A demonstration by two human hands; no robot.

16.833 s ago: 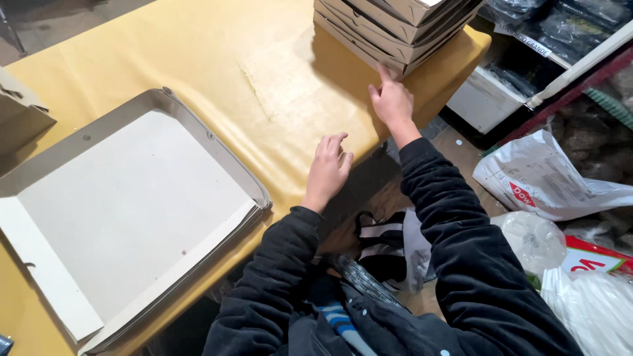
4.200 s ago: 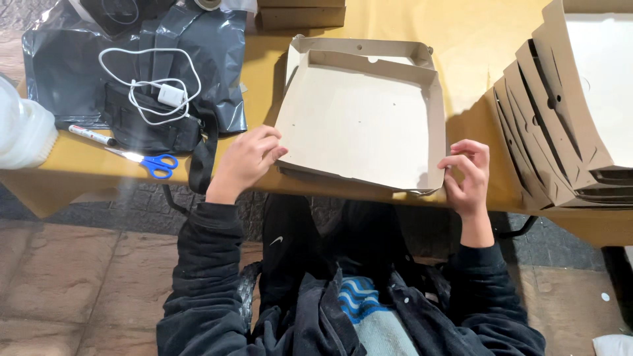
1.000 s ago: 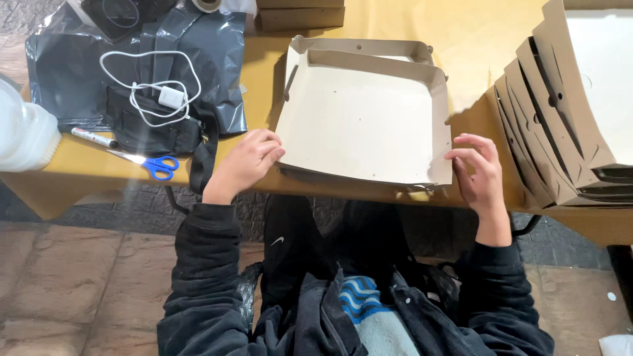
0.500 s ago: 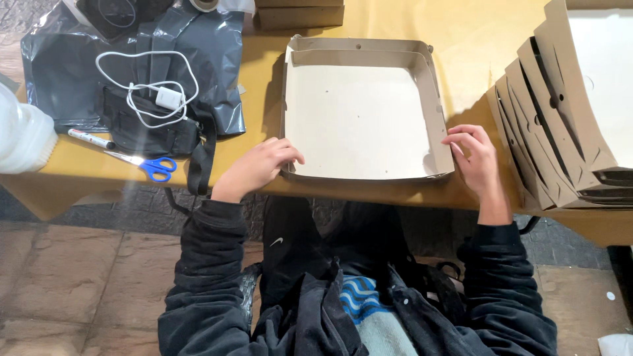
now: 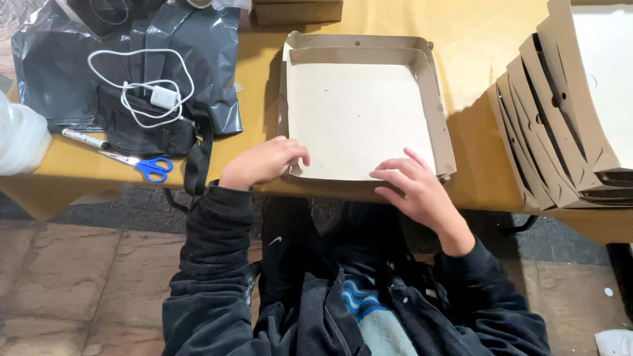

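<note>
The box (image 5: 361, 109) now lies flat on the bench (image 5: 481, 79), no longer tipped up, so its walls look folded. The left hand (image 5: 264, 163) curls its fingers over the near left corner. The right hand (image 5: 417, 188) has moved inward, fingers spread flat on the near edge.
</note>
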